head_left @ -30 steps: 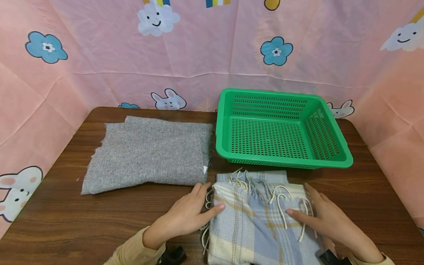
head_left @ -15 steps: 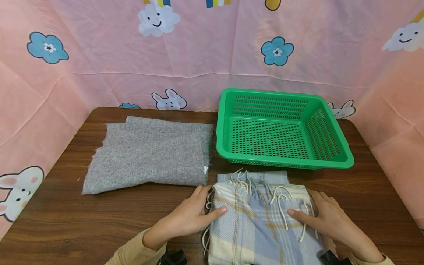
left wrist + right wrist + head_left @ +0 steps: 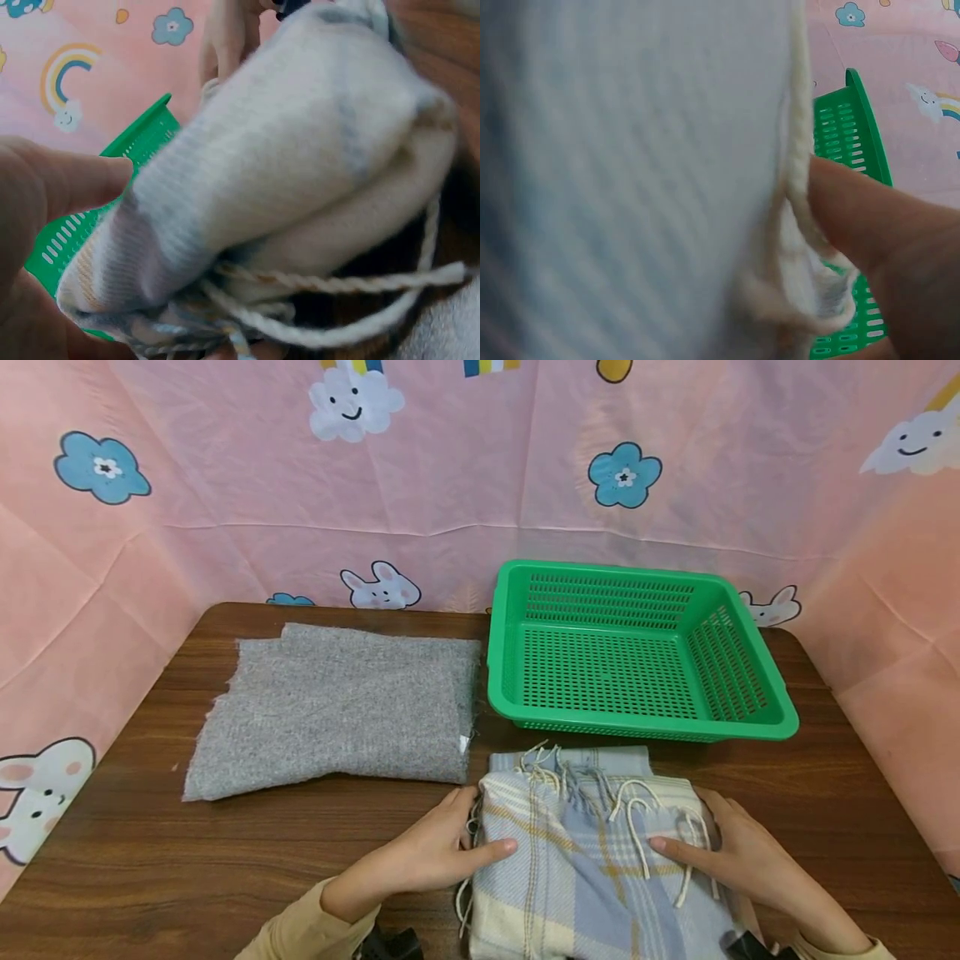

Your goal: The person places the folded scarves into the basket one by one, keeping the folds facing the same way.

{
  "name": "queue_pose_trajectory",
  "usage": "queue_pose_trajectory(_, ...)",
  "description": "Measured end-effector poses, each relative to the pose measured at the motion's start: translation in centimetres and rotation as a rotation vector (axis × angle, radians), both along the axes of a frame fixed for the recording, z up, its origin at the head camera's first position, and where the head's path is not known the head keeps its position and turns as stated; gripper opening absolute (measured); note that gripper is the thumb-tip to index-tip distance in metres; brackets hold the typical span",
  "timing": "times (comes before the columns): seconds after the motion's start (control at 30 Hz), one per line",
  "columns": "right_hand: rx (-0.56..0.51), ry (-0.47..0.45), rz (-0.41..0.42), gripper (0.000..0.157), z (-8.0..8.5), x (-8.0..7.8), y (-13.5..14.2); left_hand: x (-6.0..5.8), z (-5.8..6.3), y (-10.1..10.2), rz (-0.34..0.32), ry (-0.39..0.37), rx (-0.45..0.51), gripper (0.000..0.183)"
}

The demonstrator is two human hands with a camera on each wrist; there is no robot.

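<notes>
A folded plaid scarf [image 3: 555, 877] in pale blue, cream and mustard, with cream tassels along its far edge, lies at the front of the table. My left hand [image 3: 435, 852] grips its left side, thumb on top and the other fingers down along the edge. On the opposite side my right hand [image 3: 742, 860] holds it in the same way. The left wrist view shows the thick rolled fold of the scarf [image 3: 300, 135] between thumb and fingers. In the right wrist view the thumb [image 3: 862, 214] presses at a tasselled edge, the fingers mostly hidden.
Behind the scarf stands a green perforated plastic basket [image 3: 645, 728] with nothing in it. A folded grey woollen cloth [image 3: 345, 710] lies on the left of the brown wooden table [image 3: 225, 868]. Pink printed fabric [image 3: 465, 468] hangs around the table's back and sides.
My left hand has slid slightly toward me along the scarf's edge, its thumb a little further over the top. The right hand, scarf, basket and grey cloth have hardly moved.
</notes>
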State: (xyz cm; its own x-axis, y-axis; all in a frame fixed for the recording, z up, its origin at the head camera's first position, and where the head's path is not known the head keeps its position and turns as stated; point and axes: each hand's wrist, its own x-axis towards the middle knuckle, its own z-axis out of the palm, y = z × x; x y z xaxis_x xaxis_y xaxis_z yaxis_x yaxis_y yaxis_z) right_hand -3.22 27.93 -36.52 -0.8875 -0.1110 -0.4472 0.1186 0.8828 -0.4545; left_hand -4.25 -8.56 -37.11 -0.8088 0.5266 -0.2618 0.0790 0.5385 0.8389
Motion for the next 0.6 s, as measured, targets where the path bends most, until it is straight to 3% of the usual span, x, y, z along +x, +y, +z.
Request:
queue_pose_trajectory(0.27, -0.1, -0.047, -0.016, 0.097, 0.21, -0.1, 0.13, -0.21, 0.42, -0.22, 0.017, -0.101, 0.044, 0.086)
queue_pose_trajectory(0.43, -0.23, -0.145, -0.061, 0.094, 0.5, -0.25, 0.45, -0.44, 0.45, -0.57, 0.014, -0.195, 0.093, 0.085)
queue_pose_trajectory(0.6, -0.273, -0.233, -0.106, 0.1, 0.67, -0.53, 0.21, -0.66, 0.48, -0.55, 0.011, -0.273, 0.1, 0.093)
